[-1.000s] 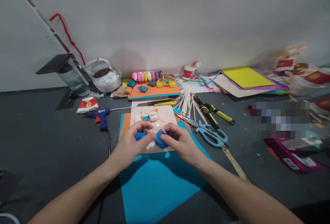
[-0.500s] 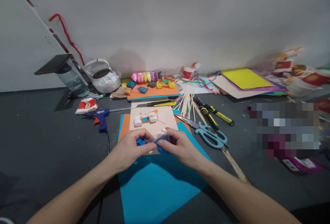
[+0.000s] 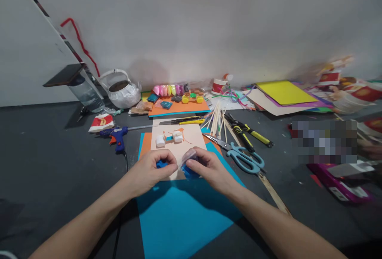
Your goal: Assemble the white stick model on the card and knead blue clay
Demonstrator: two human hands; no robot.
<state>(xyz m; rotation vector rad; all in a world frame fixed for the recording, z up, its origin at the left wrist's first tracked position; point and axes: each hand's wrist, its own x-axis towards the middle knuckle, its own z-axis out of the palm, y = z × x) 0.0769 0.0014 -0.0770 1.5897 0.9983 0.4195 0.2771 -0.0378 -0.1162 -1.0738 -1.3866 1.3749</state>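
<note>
My left hand [image 3: 153, 169] is closed, thumb against forefinger, with a lump of blue modelling clay [image 3: 161, 164] showing inside the curled fingers. In my right hand [image 3: 207, 167], thumb and fingers pinch a small clear plastic bag [image 3: 190, 155], which has blue clay in its lower part. A narrow gap separates the two hands. They hover over a peach paper sheet [image 3: 195, 143] on top of a blue sheet [image 3: 179, 215]. Just beyond them lies a small piece with white rolls [image 3: 160, 141] joined by a blue and orange bar.
A glue gun [image 3: 119, 136] lies at the left with its cord trailing forward. Yellow cutters [image 3: 191, 121], wooden sticks [image 3: 216, 121], teal-handled scissors [image 3: 244, 157] and pliers [image 3: 243, 135] surround the papers. Behind stand a white teapot-like basket [image 3: 123, 94] and clay packets [image 3: 170, 89].
My hands have drawn slightly apart; they met at the fingertips before. The bag stays in my right hand, more of its blue clay now showing. The view has shifted slightly.
</note>
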